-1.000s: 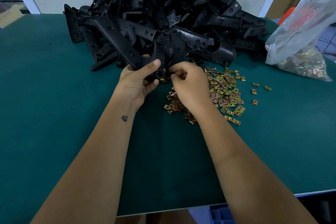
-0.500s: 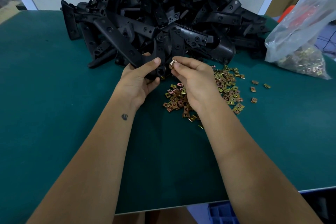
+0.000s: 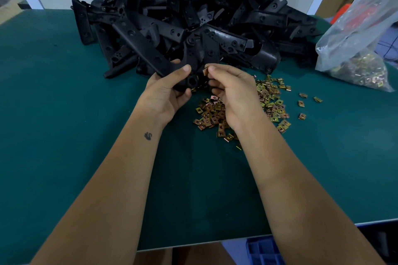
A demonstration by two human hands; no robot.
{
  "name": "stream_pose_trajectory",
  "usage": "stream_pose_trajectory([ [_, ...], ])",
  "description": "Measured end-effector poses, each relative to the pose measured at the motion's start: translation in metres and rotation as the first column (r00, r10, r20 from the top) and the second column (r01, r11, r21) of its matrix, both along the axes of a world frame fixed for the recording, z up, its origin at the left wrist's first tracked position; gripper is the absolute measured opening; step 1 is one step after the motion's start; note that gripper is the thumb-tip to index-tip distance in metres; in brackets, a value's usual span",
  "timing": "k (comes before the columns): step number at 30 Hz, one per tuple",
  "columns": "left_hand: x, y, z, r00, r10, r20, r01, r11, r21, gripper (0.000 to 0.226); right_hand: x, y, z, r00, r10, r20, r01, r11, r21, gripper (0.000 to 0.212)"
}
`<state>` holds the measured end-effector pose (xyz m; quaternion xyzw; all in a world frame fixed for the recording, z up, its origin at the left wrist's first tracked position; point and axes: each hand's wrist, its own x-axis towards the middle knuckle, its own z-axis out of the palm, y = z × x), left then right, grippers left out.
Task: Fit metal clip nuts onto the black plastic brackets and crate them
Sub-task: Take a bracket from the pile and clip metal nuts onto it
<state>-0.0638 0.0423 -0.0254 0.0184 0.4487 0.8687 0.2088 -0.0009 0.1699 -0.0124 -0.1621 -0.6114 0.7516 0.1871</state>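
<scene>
Now, clip nut meets bracket.
Right hand pinches a clip nut just right of the black bracket gripped by the left hand.

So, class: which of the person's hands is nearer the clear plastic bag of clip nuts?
Right. The right hand lies between the bag and the left hand, which is farther away.

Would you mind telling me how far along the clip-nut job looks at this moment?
Nothing visibly finished: the blue crate at the table's edge shows no brackets. In hand: the left hand grips a bracket while the right hand pinches a clip nut beside it. Left: the bracket pile and loose nuts.
</scene>
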Motion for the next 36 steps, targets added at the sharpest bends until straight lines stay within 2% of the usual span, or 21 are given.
stream_pose_trajectory([
  [7,0.0017,0.0007,0.0006,0.999,-0.036,-0.013,0.036,0.999,0.017,0.032,0.0006,-0.0002,0.0035,0.997,0.051,-0.052,-0.06,0.982,-0.181,0.012],
  [11,0.0019,0.0002,0.0006,0.999,-0.036,-0.01,0.036,0.999,0.024,0.034,0.0013,0.0022,0.0019,0.996,0.068,-0.061,-0.077,0.986,-0.15,0.014],
  [15,0.0023,0.0004,0.0008,0.999,-0.036,-0.007,0.036,0.999,0.028,0.033,-0.0007,0.0022,-0.0003,0.99,0.106,-0.088,-0.114,0.989,-0.09,0.026],
  [21,0.0025,0.0015,0.0006,0.999,-0.049,-0.008,0.049,0.998,0.031,0.034,-0.0017,0.001,-0.0026,0.988,0.094,-0.118,-0.096,0.995,-0.009,0.031],
  [26,0.0029,0.0005,0.0013,0.998,-0.062,-0.016,0.063,0.996,0.062,0.045,-0.0008,0.0016,-0.0014,0.985,0.085,-0.15,-0.095,0.994,-0.062,0.031],
  [36,0.0023,-0.0009,0.0002,0.997,-0.072,-0.032,0.074,0.995,0.065,0.043,-0.0023,0.0032,-0.0012,0.987,0.125,-0.097,-0.141,0.974,-0.177,0.027],
])
